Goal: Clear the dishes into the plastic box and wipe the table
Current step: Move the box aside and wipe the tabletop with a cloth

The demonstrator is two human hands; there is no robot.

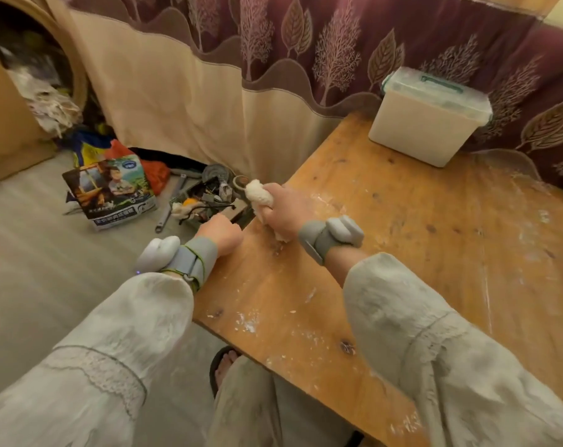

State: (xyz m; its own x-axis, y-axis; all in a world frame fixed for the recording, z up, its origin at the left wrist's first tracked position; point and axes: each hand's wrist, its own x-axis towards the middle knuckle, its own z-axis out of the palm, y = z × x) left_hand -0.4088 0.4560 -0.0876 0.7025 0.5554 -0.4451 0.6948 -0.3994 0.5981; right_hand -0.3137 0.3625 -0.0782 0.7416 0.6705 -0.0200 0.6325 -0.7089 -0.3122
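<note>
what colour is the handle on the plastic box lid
Green, on the plastic box handle; head view.

- A curtain [209,75] hangs across the back — beige below, maroon with leaf and tree prints above.
- Grey floor [32,253] on the left, in warm, dim light.
- Clutter by the curtain's foot: a printed bag [112,191], a wrench [164,217], a box of odd parts [209,198].
- A brown cardboard panel [6,130] at far left.

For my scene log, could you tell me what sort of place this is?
Probably a lived-in room at home: a patterned curtain, a worn wooden table and tools scattered on the floor.
</note>
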